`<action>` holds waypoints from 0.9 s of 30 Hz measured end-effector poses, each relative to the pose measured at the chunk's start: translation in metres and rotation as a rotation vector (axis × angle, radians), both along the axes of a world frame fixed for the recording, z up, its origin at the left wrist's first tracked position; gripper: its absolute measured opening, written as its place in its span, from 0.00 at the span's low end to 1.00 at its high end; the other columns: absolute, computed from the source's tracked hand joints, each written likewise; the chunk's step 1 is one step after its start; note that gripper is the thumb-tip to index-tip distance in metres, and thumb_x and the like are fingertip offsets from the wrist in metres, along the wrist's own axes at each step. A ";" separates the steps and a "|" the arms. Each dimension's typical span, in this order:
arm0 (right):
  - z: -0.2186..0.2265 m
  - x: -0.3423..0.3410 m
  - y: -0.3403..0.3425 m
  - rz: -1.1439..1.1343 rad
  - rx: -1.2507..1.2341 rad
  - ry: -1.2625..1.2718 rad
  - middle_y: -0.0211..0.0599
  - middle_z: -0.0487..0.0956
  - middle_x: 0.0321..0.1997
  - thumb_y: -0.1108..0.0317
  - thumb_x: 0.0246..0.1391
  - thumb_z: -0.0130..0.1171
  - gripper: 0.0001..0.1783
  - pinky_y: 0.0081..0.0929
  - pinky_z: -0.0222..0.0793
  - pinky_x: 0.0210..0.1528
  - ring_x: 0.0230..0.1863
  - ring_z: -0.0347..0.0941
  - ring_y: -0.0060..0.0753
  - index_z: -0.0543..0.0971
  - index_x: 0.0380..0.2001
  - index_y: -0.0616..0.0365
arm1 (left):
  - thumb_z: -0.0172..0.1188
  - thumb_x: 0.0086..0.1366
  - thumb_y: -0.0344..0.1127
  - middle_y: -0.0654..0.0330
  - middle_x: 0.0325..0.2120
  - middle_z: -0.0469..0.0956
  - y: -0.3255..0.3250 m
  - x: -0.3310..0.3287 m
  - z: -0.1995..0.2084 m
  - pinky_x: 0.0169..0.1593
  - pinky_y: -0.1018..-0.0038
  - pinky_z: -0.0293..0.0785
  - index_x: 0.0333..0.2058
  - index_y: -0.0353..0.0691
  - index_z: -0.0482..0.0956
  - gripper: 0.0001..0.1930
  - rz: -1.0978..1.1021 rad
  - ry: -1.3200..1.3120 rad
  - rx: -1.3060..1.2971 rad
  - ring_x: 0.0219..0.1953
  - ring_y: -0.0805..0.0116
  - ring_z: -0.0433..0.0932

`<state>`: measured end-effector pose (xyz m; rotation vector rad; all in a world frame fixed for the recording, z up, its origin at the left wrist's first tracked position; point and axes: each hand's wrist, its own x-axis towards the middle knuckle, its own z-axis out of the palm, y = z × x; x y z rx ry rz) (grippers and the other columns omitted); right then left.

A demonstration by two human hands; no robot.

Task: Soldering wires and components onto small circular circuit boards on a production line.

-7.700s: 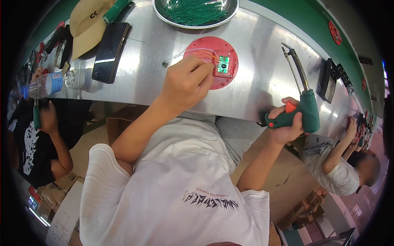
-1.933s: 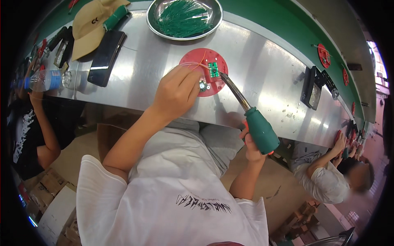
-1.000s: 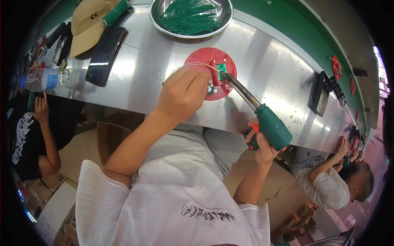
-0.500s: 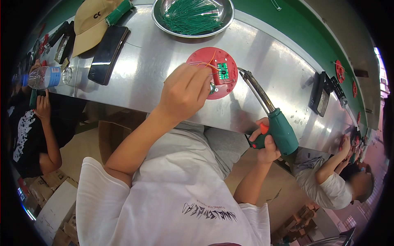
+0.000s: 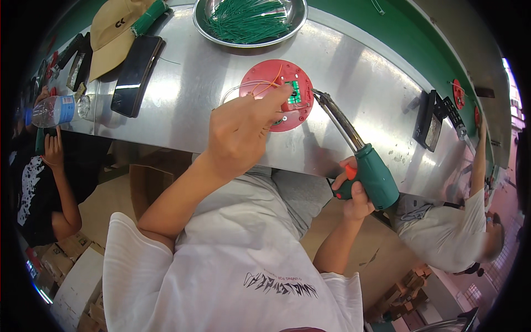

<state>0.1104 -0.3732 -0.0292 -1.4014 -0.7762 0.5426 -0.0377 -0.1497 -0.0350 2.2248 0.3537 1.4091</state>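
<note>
We log the smooth, round red disc (image 5: pixel 301 108) flat on the brushed steel table (image 5: pixel 204 83), presumably there for firm support within reach of both hands. The left hand (image 5: pixel 238 135) covers its left part, index finger stretched to the edge of the small green circuit board (image 5: pixel 295 93), likely steadying it or the thin, curving wires (image 5: pixel 265 83); the other fingers are curled, and we cannot tell whether they pinch anything. The right hand (image 5: pixel 358 203) wraps the soldering gun (image 5: pixel 376 174) by its hard green handle, fingers closed, dark tip at the disc's right rim, perhaps to keep heat off the board
</note>
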 end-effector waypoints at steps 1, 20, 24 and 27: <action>0.002 -0.001 0.000 0.009 -0.005 0.012 0.58 0.79 0.42 0.58 0.58 0.57 0.32 0.26 0.69 0.22 0.18 0.74 0.35 0.71 0.56 0.77 | 0.62 0.53 0.18 0.57 0.26 0.80 -0.001 -0.002 0.000 0.25 0.69 0.72 0.43 0.34 0.81 0.16 -0.010 0.030 -0.034 0.22 0.61 0.78; 0.006 0.002 0.001 0.020 -0.174 -0.024 0.40 0.80 0.31 0.72 0.43 0.68 0.17 0.25 0.71 0.33 0.27 0.74 0.28 0.81 0.37 0.71 | 0.65 0.50 0.22 0.59 0.25 0.75 0.003 0.011 -0.019 0.27 0.69 0.72 0.36 0.31 0.83 0.12 0.127 0.236 0.078 0.25 0.62 0.76; 0.001 0.006 -0.002 0.038 -0.192 -0.011 0.40 0.80 0.31 0.71 0.44 0.69 0.18 0.24 0.71 0.33 0.27 0.74 0.27 0.81 0.38 0.71 | 0.65 0.49 0.23 0.58 0.26 0.76 0.000 0.013 -0.019 0.27 0.69 0.72 0.36 0.30 0.83 0.13 0.134 0.239 0.085 0.25 0.61 0.76; 0.003 0.010 -0.002 0.036 -0.160 -0.014 0.41 0.80 0.31 0.71 0.45 0.68 0.16 0.24 0.71 0.31 0.26 0.75 0.27 0.82 0.37 0.71 | 0.65 0.48 0.22 0.58 0.26 0.76 0.000 0.015 -0.020 0.27 0.69 0.73 0.36 0.30 0.83 0.13 0.119 0.224 0.096 0.26 0.61 0.76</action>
